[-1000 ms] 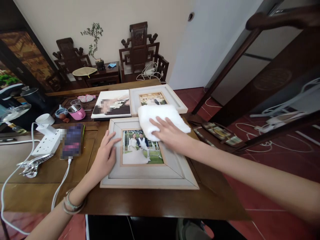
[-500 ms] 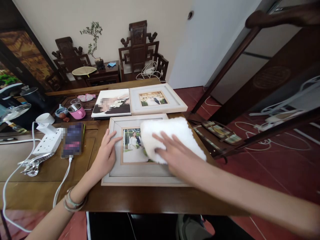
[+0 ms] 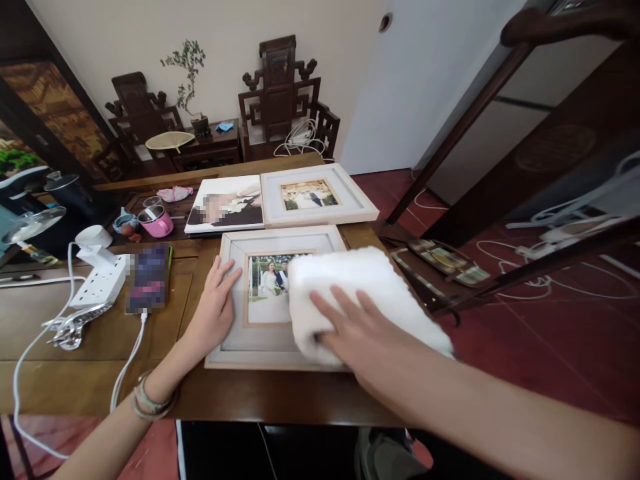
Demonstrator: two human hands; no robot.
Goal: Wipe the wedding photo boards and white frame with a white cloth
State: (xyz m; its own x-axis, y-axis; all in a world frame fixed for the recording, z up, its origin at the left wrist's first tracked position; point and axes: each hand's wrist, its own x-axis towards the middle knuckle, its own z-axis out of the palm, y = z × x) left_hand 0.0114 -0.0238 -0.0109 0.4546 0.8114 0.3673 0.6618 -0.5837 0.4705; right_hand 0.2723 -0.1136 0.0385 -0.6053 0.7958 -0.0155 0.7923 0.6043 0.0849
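Observation:
A light wooden picture frame [image 3: 235,343] with a wedding photo [image 3: 267,287] in it lies flat on the brown table. My left hand [image 3: 214,313] rests along its left side, fingers stretched out and lying on the border. On the right half of the frame, my right hand [image 3: 357,327] presses a fluffy white cloth [image 3: 345,267], its thumb at a fold of the cloth. The cloth hides the photo's right part and the frame's right side, and hangs out toward the table's right edge.
Behind lie a second framed photo [image 3: 350,200] and a photo panel [image 3: 200,220]. At left are a power strip [image 3: 103,283], a phone [image 3: 149,277] on a white cable, a pink mug [image 3: 156,221] and a glass-lidded pot [image 3: 40,227]. Wooden chairs [image 3: 277,87] stand by the wall.
My right hand has slid the white cloth right and toward me across the frame, showing more of the photo. My left hand stays at the frame's left side.

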